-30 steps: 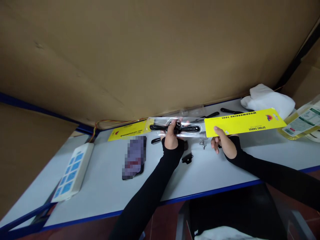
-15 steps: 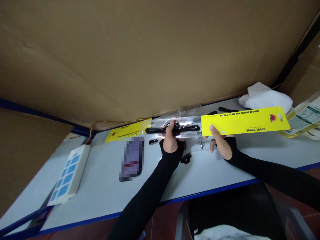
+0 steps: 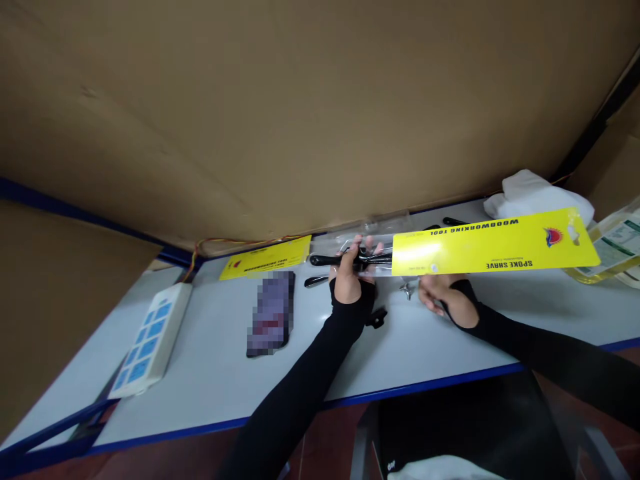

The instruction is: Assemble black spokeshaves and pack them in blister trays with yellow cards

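My left hand (image 3: 349, 277) is closed around a black spokeshave (image 3: 325, 260) and its clear plastic packaging, thumb on top and fingertips showing behind. A yellow card (image 3: 485, 243) printed "SPOKE SHAVE" and "WOODWORKING TOOL" stretches rightward from there, its left end overlapping the spokeshave's right handle. Just under the card's lower edge is my right hand (image 3: 437, 295), fingers curled; the card hides its upper part, and whatever it may hold cannot be made out. A small silvery wing-shaped screw (image 3: 406, 291) lies between the hands. Below my left wrist rests a small black metal part (image 3: 377, 317).
Another yellow card (image 3: 267, 257) lies at the back, near a black handle (image 3: 316, 282). A phone-like object (image 3: 271, 317), blurred out, and a white power strip (image 3: 153, 340) are to the left. White cloth (image 3: 537, 193) and a clear package (image 3: 620, 240) are at right. Cardboard (image 3: 320, 113) walls the back.
My right thumb has come off the card's face and the hand now sits lower, beneath its edge. The card has shifted left over the spokeshave's right handle. The view has turned slightly.
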Motion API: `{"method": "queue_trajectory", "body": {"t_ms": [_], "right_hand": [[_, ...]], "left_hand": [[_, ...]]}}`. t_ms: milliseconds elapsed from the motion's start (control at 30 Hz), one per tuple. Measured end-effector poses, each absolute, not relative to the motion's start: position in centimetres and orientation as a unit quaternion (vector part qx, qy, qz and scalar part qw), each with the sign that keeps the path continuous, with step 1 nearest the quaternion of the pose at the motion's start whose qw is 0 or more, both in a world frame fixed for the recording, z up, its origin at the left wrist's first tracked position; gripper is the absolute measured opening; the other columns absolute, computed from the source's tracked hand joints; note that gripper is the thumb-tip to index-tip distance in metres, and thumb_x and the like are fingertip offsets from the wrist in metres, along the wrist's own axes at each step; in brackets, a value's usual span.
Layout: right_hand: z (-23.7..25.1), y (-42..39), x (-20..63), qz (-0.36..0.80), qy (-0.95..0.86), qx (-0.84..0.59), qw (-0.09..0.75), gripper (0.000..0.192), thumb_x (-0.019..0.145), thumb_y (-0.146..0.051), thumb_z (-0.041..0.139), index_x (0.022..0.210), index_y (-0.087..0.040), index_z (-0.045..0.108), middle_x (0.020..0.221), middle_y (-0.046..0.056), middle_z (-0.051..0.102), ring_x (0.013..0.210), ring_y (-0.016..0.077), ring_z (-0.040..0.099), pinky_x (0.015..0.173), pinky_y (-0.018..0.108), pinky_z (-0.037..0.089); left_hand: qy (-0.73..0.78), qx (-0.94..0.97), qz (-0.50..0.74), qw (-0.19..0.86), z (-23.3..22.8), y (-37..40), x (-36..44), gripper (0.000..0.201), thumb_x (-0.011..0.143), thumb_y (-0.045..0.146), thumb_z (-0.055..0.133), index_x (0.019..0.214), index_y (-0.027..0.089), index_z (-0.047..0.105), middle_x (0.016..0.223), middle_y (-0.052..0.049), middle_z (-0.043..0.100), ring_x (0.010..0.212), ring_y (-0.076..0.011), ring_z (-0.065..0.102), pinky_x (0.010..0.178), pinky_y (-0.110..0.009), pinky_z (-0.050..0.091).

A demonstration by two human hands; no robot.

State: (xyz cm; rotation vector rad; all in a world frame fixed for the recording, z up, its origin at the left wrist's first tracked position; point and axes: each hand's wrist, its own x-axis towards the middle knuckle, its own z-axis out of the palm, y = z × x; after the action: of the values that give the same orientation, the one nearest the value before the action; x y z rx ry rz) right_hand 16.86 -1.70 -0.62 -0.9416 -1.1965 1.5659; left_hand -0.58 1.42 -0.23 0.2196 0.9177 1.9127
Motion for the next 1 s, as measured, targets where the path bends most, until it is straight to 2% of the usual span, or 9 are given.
{"method": "queue_trajectory", "body": {"t_ms": [67, 133, 200, 233, 300, 467, 700, 867, 1000], "right_hand": [[0.3, -1.4, 18.0, 0.650, -0.462, -0.349, 0.492, 0.070, 0.063, -0.092, 0.065, 0.075, -0.024, 0.059, 0.050, -0.002, 0.056, 0.036, 0.0126, 0.048, 0.029, 0.023, 0.030], [1.4, -0.8, 18.9, 0.598, -0.409, -0.363, 0.586, 0.071, 0.066, -0.094, 0.056, 0.080, -0.024, 0.060, 0.057, 0.000, 0.062, 0.035, 0.0147, 0.052, 0.027, 0.025, 0.029], [2.0, -0.2, 19.6, 0.505, -0.348, -0.408, 0.677, 0.060, 0.069, -0.082, 0.064, 0.081, -0.024, 0.059, 0.059, 0.001, 0.065, 0.032, 0.0141, 0.050, 0.024, 0.026, 0.026], [2.1, 0.0, 19.7, 0.478, -0.333, -0.428, 0.690, 0.053, 0.070, -0.074, 0.070, 0.081, -0.023, 0.059, 0.058, 0.001, 0.064, 0.030, 0.0137, 0.048, 0.023, 0.025, 0.025], [1.7, 0.4, 19.7, 0.486, -0.345, -0.456, 0.661, 0.049, 0.070, -0.065, 0.076, 0.082, -0.021, 0.059, 0.050, 0.000, 0.061, 0.027, 0.0140, 0.046, 0.022, 0.025, 0.025], [-0.3, 0.5, 18.5, 0.568, -0.411, -0.438, 0.563, 0.062, 0.075, -0.079, 0.066, 0.084, -0.018, 0.060, 0.043, 0.000, 0.058, 0.023, 0.0146, 0.044, 0.023, 0.026, 0.034], [-1.2, 0.0, 16.9, 0.603, -0.439, -0.436, 0.504, 0.070, 0.075, -0.088, 0.062, 0.082, -0.018, 0.061, 0.047, 0.000, 0.059, 0.026, 0.0125, 0.047, 0.023, 0.024, 0.037], [-1.1, -0.3, 16.5, 0.630, -0.420, -0.419, 0.501, 0.071, 0.071, -0.088, 0.066, 0.080, -0.018, 0.063, 0.061, 0.005, 0.068, 0.034, 0.0140, 0.056, 0.023, 0.024, 0.040], [-1.4, -0.2, 17.1, 0.627, -0.415, -0.422, 0.506, 0.066, 0.076, -0.083, 0.065, 0.074, -0.017, 0.063, 0.056, 0.004, 0.067, 0.031, 0.0131, 0.054, 0.024, 0.022, 0.040]], "left_hand": [[0.366, 0.087, 0.791, 0.483, -0.2, 1.8, -1.3, 0.034, 0.073, 0.008, 0.075, 0.084, 0.023, 0.046, 0.095, -0.001, 0.077, 0.097, -0.0215, 0.077, 0.101, -0.043, 0.057], [0.359, 0.083, 0.794, 0.484, -0.1, 2.2, -2.0, 0.036, 0.073, 0.007, 0.075, 0.092, 0.025, 0.050, 0.096, -0.001, 0.077, 0.098, -0.0224, 0.077, 0.102, -0.045, 0.056], [0.355, 0.071, 0.792, 0.492, 0.0, 2.4, -2.4, 0.036, 0.074, 0.007, 0.074, 0.098, 0.025, 0.052, 0.095, -0.001, 0.076, 0.101, -0.0235, 0.077, 0.102, -0.047, 0.056], [0.351, 0.063, 0.792, 0.496, 0.1, 2.4, -2.5, 0.034, 0.076, 0.009, 0.073, 0.098, 0.025, 0.053, 0.094, -0.002, 0.076, 0.102, -0.0242, 0.077, 0.102, -0.048, 0.056], [0.338, 0.048, 0.795, 0.501, 0.3, 2.6, -2.6, 0.026, 0.079, 0.012, 0.070, 0.095, 0.024, 0.053, 0.090, -0.003, 0.075, 0.102, -0.0256, 0.076, 0.102, -0.050, 0.056], [0.325, 0.072, 0.805, 0.491, 0.6, 2.8, -2.7, 0.023, 0.076, 0.011, 0.069, 0.091, 0.023, 0.057, 0.095, -0.005, 0.077, 0.105, -0.0276, 0.076, 0.100, -0.048, 0.055], [0.325, 0.150, 0.799, 0.484, 0.0, 2.2, -1.6, 0.036, 0.070, 0.021, 0.083, 0.097, 0.024, 0.061, 0.116, -0.009, 0.078, 0.123, -0.0344, 0.069, 0.104, -0.051, 0.053], [0.318, 0.147, 0.790, 0.503, 0.0, 1.6, -1.0, 0.027, 0.075, 0.021, 0.075, 0.098, 0.024, 0.063, 0.119, -0.009, 0.078, 0.128, -0.0353, 0.066, 0.103, -0.053, 0.054], [0.318, 0.153, 0.777, 0.522, 0.3, 1.4, -1.1, 0.023, 0.073, 0.019, 0.069, 0.095, 0.022, 0.063, 0.125, -0.011, 0.076, 0.133, -0.0363, 0.063, 0.105, -0.053, 0.053]]}}
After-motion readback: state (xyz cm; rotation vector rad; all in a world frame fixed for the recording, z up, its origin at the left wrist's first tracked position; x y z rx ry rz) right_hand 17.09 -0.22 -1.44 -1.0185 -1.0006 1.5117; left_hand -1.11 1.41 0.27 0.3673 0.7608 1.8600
